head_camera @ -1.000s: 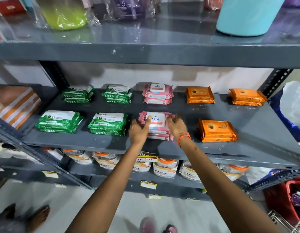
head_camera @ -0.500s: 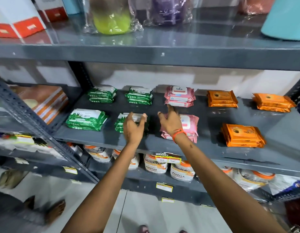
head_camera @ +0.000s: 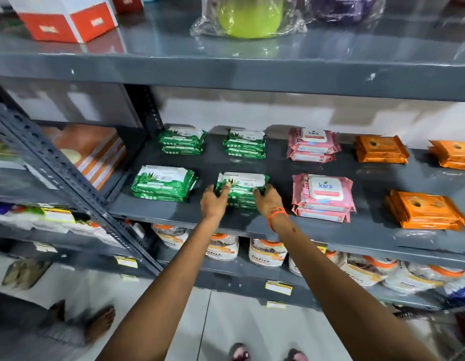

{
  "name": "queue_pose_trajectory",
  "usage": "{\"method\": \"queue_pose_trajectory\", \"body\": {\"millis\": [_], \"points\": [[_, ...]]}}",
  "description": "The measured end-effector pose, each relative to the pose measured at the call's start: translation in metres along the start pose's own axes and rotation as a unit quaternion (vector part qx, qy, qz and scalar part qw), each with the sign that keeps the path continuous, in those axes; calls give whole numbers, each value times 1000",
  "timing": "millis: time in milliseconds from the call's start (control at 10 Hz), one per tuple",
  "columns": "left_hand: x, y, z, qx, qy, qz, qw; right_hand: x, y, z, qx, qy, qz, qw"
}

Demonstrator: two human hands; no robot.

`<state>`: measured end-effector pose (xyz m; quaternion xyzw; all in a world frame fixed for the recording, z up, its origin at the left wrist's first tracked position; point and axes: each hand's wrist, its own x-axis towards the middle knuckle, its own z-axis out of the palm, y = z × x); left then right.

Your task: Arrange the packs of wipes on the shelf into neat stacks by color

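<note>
- Head view: the grey shelf (head_camera: 252, 222) carries four green stacks, two pink stacks (head_camera: 322, 196) and three orange stacks (head_camera: 424, 209) in view.
- The left hand (head_camera: 213, 201) and right hand (head_camera: 269, 201) grasp the two ends of the front green stack (head_camera: 243, 190), mid-shelf beside the pink ones.

Bare arms, orange thread band (head_camera: 277, 214) on right wrist

Between my fingers (head_camera: 227, 187) sits a green wipes stack (head_camera: 241, 190), leaf-printed, white on top with a barcode. Left of them the other green stack (head_camera: 163, 184) matches it. Right of them the pink stack (head_camera: 323, 196) carries a white label with blue lettering. Farther right, plain orange packs (head_camera: 425, 209). The shelf (head_camera: 304, 227) is dark grey, my wristband (head_camera: 277, 214) orange.
</note>
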<state>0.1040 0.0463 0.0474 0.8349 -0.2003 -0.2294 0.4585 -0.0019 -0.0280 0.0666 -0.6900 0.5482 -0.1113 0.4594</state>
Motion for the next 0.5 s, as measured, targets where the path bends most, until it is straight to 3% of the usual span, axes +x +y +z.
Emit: {"method": "queue_pose_trajectory", "body": {"millis": [300,400,500], "points": [[6,0,-8,-19,-2,-8,1000,-2,-9,5,25,-14,13,1000],[-5,3,-7,18,38,18,999,-5,-5,-5,9,-12,-2,1000],[-28,17,-2,79,111,112,984,-16,-6,-32,-9,12,-45,999]]}}
